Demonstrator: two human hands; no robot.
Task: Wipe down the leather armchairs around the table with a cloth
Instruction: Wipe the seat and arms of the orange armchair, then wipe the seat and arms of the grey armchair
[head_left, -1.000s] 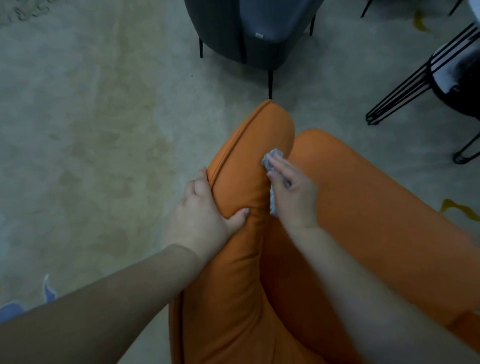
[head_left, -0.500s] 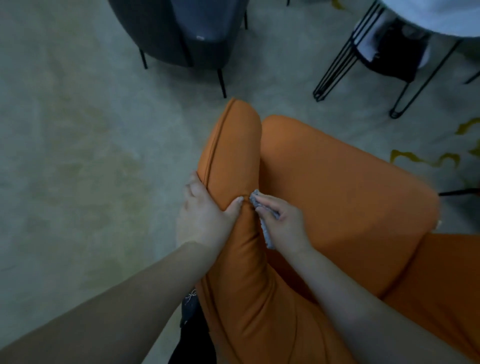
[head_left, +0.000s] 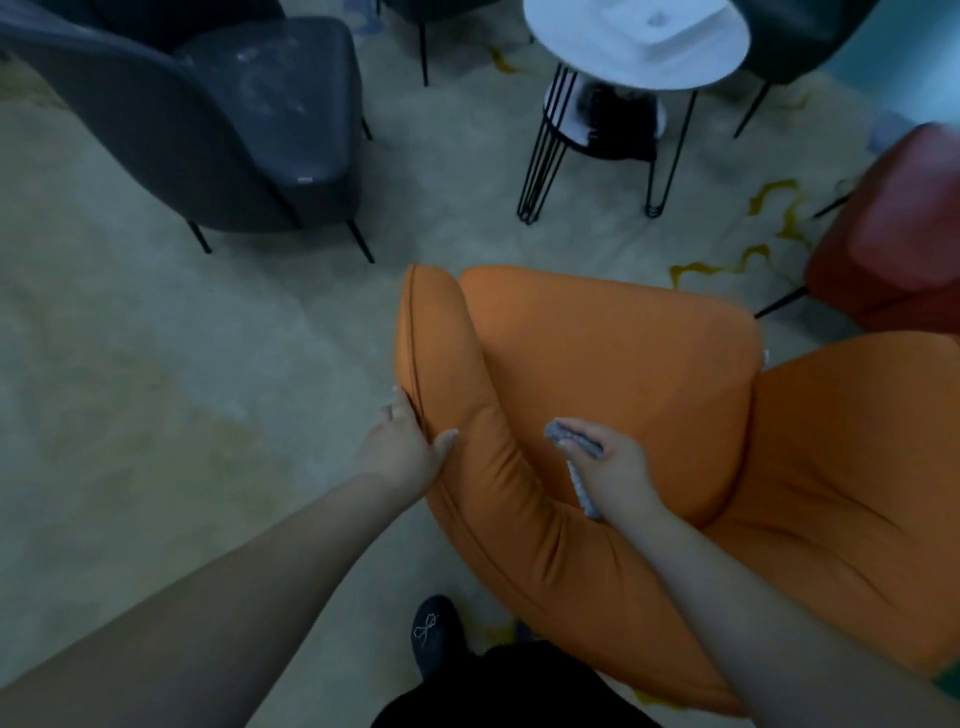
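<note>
An orange leather armchair (head_left: 613, 358) fills the middle and right of the view, seen from behind and above. My left hand (head_left: 402, 447) grips its left armrest (head_left: 441, 338), fingers on the outer side and thumb on top. My right hand (head_left: 610, 467) holds a small grey cloth (head_left: 569, 434) over the seat, just inside that armrest; part of the cloth hangs below my palm.
A dark grey armchair (head_left: 218, 119) stands at the upper left. A round white table (head_left: 634, 41) on black wire legs stands at the top, a red armchair (head_left: 904, 234) at the right edge. My dark shoe (head_left: 434, 631) is on the carpet by the orange chair.
My right hand has drawn the cloth back along the inside of the armrest toward me. The view has lifted, bringing the table and other chairs in. My left hand keeps its grip.
</note>
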